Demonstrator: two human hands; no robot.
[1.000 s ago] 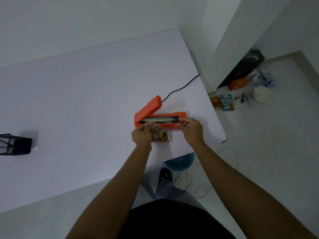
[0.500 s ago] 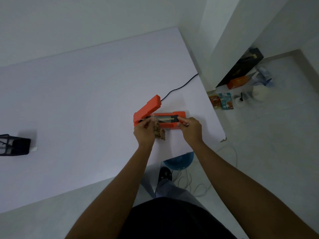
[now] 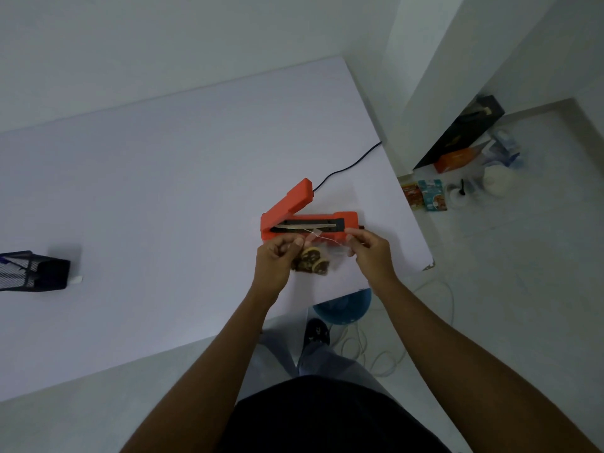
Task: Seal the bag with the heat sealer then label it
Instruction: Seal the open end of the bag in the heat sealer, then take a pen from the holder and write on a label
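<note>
An orange heat sealer (image 3: 302,217) sits on the white table (image 3: 163,207) with its lid raised at the left, showing the dark sealing strip. Just in front of it is a small clear bag (image 3: 315,261) holding brown dried slices. My left hand (image 3: 276,259) pinches the bag's top left corner. My right hand (image 3: 369,253) pinches the top right corner. The bag's open top edge is stretched between them, just before the sealer's front edge.
A black power cord (image 3: 346,168) runs from the sealer off the table's right edge. A black mesh holder (image 3: 32,271) stands at far left. On the floor to the right lie boxes, packets and loose cable; a blue round object (image 3: 343,308) sits under the table edge.
Both hands have drawn the bag slightly back from the sealer's slot and spread apart, pulling the top edge taut. The sealer has not moved.
</note>
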